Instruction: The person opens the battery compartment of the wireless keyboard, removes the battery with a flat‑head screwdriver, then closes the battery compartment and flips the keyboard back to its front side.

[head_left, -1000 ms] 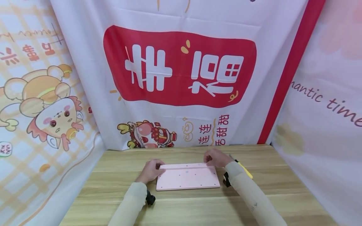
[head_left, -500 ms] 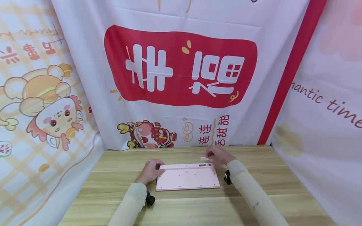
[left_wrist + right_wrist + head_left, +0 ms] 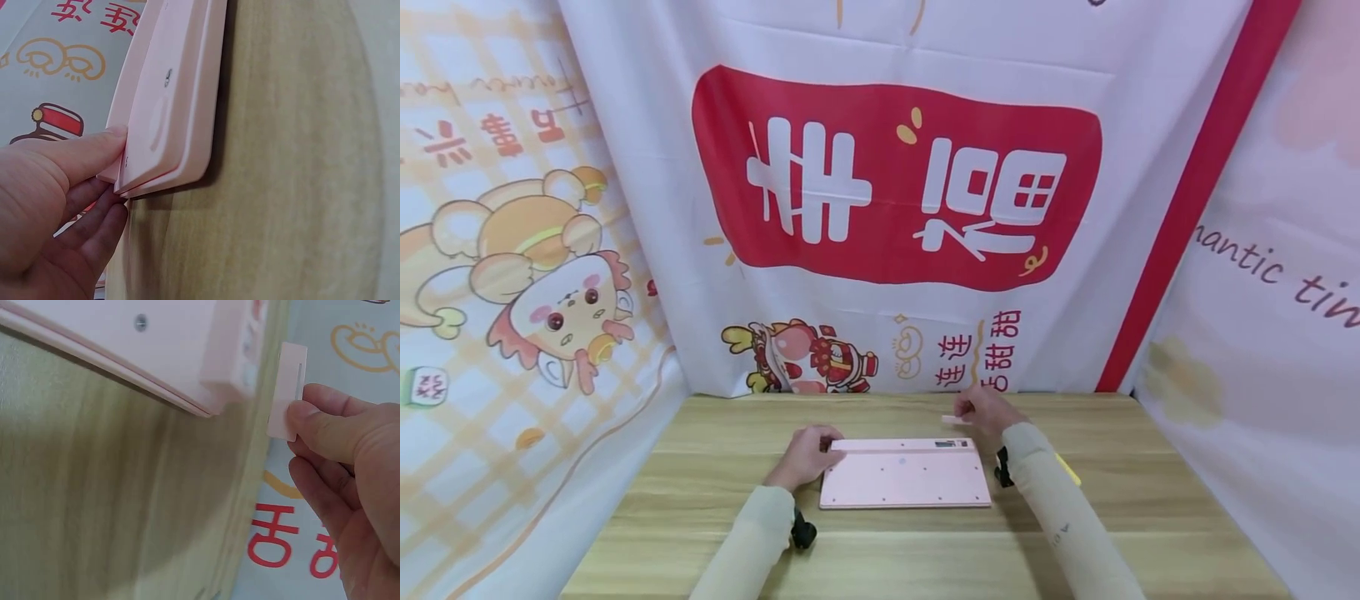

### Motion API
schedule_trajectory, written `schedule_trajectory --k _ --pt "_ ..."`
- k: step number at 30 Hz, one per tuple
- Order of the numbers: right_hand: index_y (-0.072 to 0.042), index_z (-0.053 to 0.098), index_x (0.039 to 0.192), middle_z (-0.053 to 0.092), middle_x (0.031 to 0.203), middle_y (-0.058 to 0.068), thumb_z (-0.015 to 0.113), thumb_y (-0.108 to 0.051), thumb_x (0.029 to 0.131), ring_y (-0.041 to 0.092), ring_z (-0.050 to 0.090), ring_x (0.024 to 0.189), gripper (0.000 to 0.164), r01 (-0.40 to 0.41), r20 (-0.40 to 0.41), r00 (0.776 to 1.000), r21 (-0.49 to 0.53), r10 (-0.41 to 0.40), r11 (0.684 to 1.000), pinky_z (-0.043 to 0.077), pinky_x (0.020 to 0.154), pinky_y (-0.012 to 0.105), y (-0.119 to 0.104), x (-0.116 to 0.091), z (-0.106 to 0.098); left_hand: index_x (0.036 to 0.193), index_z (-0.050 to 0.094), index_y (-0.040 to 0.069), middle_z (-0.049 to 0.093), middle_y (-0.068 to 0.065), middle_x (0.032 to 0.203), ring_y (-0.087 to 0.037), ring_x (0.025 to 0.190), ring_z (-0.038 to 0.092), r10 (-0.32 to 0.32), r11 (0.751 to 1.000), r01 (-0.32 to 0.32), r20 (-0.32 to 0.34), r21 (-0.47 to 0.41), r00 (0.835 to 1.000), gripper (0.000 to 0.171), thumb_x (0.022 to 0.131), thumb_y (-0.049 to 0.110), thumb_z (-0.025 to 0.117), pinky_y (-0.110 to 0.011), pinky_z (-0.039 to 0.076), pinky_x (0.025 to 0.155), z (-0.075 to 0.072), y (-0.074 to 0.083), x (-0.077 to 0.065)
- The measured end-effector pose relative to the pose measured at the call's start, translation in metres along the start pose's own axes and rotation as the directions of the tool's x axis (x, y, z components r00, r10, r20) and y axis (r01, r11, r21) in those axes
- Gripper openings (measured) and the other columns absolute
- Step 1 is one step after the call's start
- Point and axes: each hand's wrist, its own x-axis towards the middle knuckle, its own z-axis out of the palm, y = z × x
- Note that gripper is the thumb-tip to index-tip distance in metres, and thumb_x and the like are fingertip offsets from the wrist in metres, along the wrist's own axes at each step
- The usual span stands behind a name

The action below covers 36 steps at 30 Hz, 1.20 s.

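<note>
A pink keyboard lies underside up on the wooden table, small screws dotted over its back. At its far right end the battery compartment is uncovered, with metal parts showing. My left hand grips the far left corner, thumb on top and fingers beneath, as the left wrist view of the keyboard shows. Beyond the far right corner, my right hand pinches a small flat pink battery cover between thumb and fingers. That cover is held apart from the keyboard.
A yellow-handled tool lies to the right, mostly hidden behind the right forearm. Printed cloth hangs along the table's back edge and on both sides. The wooden table extends in front of the keyboard.
My right hand has lifted the battery cover off the keyboard and moved it back, exposing the compartment. My left hand keeps its grip on the corner. The head view has shifted slightly.
</note>
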Motion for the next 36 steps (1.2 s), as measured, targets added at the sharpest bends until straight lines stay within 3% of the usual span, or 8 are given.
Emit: schedule_trajectory --k 7,12,18,24,30,36 --pt "-0.016 0.074 0.087 0.070 0.084 -0.005 0.077 0.002 0.091 0.010 0.063 0.081 0.019 -0.096 0.026 0.995 -0.020 0.096 0.995 0.057 0.076 0.031 0.006 0.004 0.014 0.110 0.078 0.013 0.075 -0.004 0.108 -0.018 0.098 0.064 0.014 1.000 -0.014 0.003 -0.001 1.000 0.014 0.096 0.013 0.078 -0.045 0.056 0.093 0.000 0.000 -0.001" --pt "-0.015 0.076 0.088 0.072 0.086 -0.005 0.076 0.004 0.091 0.010 0.064 0.082 0.019 -0.126 0.020 0.992 -0.018 0.127 0.992 0.059 0.079 0.033 0.011 0.001 0.019 0.110 0.078 0.013 0.075 -0.004 0.109 -0.018 0.099 0.064 0.019 1.000 -0.019 0.001 -0.002 1.000 0.014 0.096 0.013 0.078 -0.045 0.056 0.094 0.004 0.001 -0.001" --pt "-0.011 0.079 0.093 0.073 0.088 -0.004 0.077 -0.002 0.093 0.010 0.065 0.084 0.010 -0.066 -0.019 0.998 -0.028 0.065 0.997 0.059 0.079 0.034 0.013 -0.002 0.016 0.111 0.078 0.013 0.075 -0.004 0.112 -0.020 0.101 0.065 0.035 0.999 -0.035 0.001 -0.005 0.999 0.015 0.096 0.013 0.078 -0.048 0.056 0.096 0.003 0.001 -0.001" --pt "0.001 0.077 0.100 0.076 0.095 0.010 0.077 -0.001 0.091 0.018 0.068 0.088 0.009 0.029 -0.030 0.999 -0.049 -0.030 0.998 0.061 0.085 0.042 0.012 -0.017 -0.010 0.113 0.078 0.012 0.075 -0.005 0.113 -0.020 0.102 0.064 0.025 1.000 -0.025 0.007 0.006 1.000 0.016 0.096 0.014 0.078 -0.049 0.056 0.098 0.000 0.001 -0.001" --pt "0.002 0.076 0.107 0.076 0.102 0.014 0.083 -0.008 0.089 0.027 0.070 0.096 0.022 -0.058 -0.029 0.998 -0.102 0.055 0.993 0.060 0.089 0.046 0.012 -0.048 -0.040 0.114 0.078 0.010 0.076 -0.008 0.115 -0.023 0.104 0.065 0.024 1.000 -0.024 0.004 0.007 1.000 0.017 0.097 0.013 0.077 -0.051 0.055 0.099 -0.002 0.004 -0.001" --pt "0.003 0.073 0.120 0.074 0.116 0.019 0.083 -0.018 0.092 0.036 0.069 0.110 0.036 -0.237 -0.022 0.971 -0.117 0.236 0.964 0.058 0.098 0.053 0.015 -0.089 -0.055 0.114 0.078 0.011 0.075 -0.007 0.114 -0.022 0.101 0.064 0.017 1.000 -0.017 0.011 0.012 1.000 0.017 0.097 0.015 0.077 -0.049 0.056 0.096 0.001 0.003 -0.001"
